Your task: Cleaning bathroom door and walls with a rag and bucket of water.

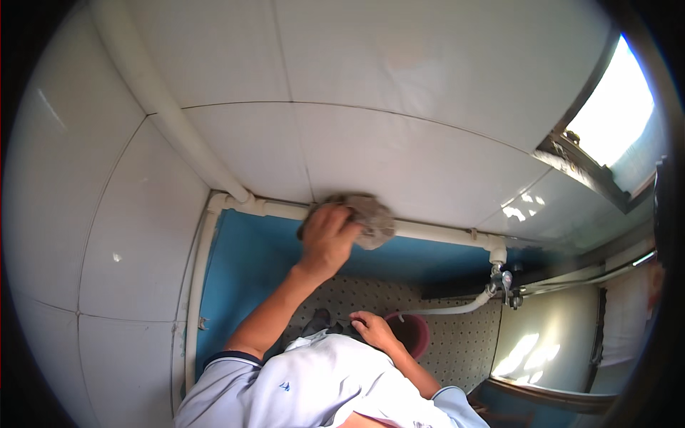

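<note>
My left hand (327, 238) grips a crumpled grey-brown cloth (372, 222). It presses the cloth over a white pipe (439, 231) that runs along the foot of the white tiled wall, above a blue-painted band. Both hand and cloth look slightly blurred. Lower down, in front of my shirt, my right hand (374, 329) hangs with loosely bent fingers and nothing visible in it. Just beside it on the floor stands a pinkish-red bucket (421, 337), partly hidden by my right forearm.
A metal tap (502, 281) sits at the pipe's right end, with a pale hose (449, 309) leading to the bucket. A thick vertical pipe (171, 115) fills the left corner. A bright window (615, 107) is at upper right. Below lies a dotted tile floor (455, 348).
</note>
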Demonstrator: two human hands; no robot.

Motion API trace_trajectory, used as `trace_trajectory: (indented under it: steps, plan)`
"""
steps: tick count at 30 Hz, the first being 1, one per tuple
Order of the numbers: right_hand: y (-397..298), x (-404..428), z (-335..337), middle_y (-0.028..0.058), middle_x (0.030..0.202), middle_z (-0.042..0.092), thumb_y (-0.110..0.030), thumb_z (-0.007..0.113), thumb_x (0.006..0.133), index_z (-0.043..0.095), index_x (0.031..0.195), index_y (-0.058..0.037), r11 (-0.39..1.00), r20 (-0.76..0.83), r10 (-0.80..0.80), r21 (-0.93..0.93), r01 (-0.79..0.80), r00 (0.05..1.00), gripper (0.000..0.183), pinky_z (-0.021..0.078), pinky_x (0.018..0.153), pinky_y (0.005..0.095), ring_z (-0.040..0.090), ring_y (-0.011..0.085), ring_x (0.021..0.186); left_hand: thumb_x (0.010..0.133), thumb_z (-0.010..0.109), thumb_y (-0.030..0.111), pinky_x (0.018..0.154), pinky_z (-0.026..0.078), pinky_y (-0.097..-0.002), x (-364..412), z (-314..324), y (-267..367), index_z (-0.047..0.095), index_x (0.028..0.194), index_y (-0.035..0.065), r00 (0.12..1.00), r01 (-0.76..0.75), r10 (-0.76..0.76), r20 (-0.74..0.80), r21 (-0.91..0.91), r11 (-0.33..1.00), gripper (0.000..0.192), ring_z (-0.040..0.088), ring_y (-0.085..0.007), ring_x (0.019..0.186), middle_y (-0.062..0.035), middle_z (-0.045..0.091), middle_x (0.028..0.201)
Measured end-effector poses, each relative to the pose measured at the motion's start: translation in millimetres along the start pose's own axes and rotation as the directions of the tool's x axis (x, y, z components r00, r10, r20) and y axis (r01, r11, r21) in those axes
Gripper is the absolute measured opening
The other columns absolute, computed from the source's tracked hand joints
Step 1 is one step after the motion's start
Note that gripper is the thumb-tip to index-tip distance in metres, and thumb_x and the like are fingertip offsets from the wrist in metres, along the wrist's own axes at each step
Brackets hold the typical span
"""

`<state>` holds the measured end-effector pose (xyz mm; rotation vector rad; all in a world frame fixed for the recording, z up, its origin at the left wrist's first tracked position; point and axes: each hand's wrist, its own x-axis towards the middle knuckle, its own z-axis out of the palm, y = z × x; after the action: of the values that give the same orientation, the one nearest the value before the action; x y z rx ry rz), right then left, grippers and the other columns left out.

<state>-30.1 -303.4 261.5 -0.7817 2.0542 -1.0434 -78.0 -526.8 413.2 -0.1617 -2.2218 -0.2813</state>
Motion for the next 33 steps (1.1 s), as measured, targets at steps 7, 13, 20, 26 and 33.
trace_trajectory:
  steps: [7, 13, 20, 26, 33]
  plan:
    - [-14.5, 13.4, 13.5, 0.0173, 0.104, 0.058, -0.018, 0.051, 0.083, 0.057, 0.106, -0.0036, 0.996, 0.09, 0.005, -0.093, 0.003, 0.996, 0.028, 0.0435, 0.082, 0.0356, 0.055, 0.0318, 0.096, 0.061, 0.044, -0.013, 0.076, 0.041, -0.035, -68.2, -45.8, -74.6, 0.051, 0.085, -0.0024, 0.745, 0.522, -0.561, -0.361, -0.207, 0.827, 0.027, 0.049, -0.0328, 0.087, -0.0161, 0.045, 0.097]
    - [-31.1, 13.5, 17.5, 0.0153, 0.103, 0.058, -0.019, 0.05, 0.082, 0.058, 0.104, -0.0053, 0.996, 0.025, 0.004, -0.093, -0.002, 1.0, 0.027, 0.0434, 0.082, 0.0366, 0.055, 0.0321, 0.096, 0.061, 0.047, -0.01, 0.075, 0.041, -0.0353, -46.5, -30.8, -50.2, 0.054, 0.086, -0.0006, 0.888, 0.36, -0.367, -0.276, -0.08, 0.93, 0.027, 0.046, -0.0302, 0.089, -0.0137, 0.045, 0.098]
    - [-24.3, -0.9, 16.3, 0.0166, 0.106, 0.058, -0.017, 0.051, 0.083, 0.057, 0.106, -0.0042, 0.987, 0.024, 0.158, -0.011, -0.157, 0.987, 0.028, 0.0428, 0.084, 0.0347, 0.055, 0.0308, 0.098, 0.055, 0.055, -0.006, 0.063, 0.045, -0.0344, -25.0, -53.2, -58.8, 0.057, 0.075, 0.0044, 0.966, 0.199, -0.231, 0.114, 0.235, 0.951, 0.022, 0.048, -0.0275, 0.082, -0.0055, 0.05, 0.09]
    - [-19.4, 0.7, 7.0, 0.016, 0.106, 0.058, -0.02, 0.051, 0.082, 0.058, 0.106, -0.0045, 0.991, 0.025, 0.128, -0.033, -0.127, 0.991, 0.029, 0.0431, 0.083, 0.0358, 0.055, 0.0317, 0.097, 0.054, 0.05, -0.01, 0.066, 0.043, -0.0361, -61.9, -56.7, -87.1, 0.056, 0.078, 0.0019, 0.743, 0.541, -0.608, -0.281, -0.282, 0.792, 0.027, 0.049, -0.0296, 0.085, -0.0113, 0.049, 0.089]
    - [-4.4, -3.3, -2.0, 0.0159, 0.107, 0.058, -0.02, 0.051, 0.081, 0.058, 0.105, -0.0046, 0.99, 0.035, 0.129, -0.06, -0.127, 0.991, 0.029, 0.043, 0.084, 0.0356, 0.055, 0.0315, 0.097, 0.057, 0.055, -0.003, 0.064, 0.045, -0.0367, -13.2, -38.0, -20.3, 0.057, 0.083, 0.0035, 0.937, 0.339, -0.349, -0.008, 0.261, 0.904, 0.027, 0.047, -0.0292, 0.076, -0.0111, 0.044, 0.084]
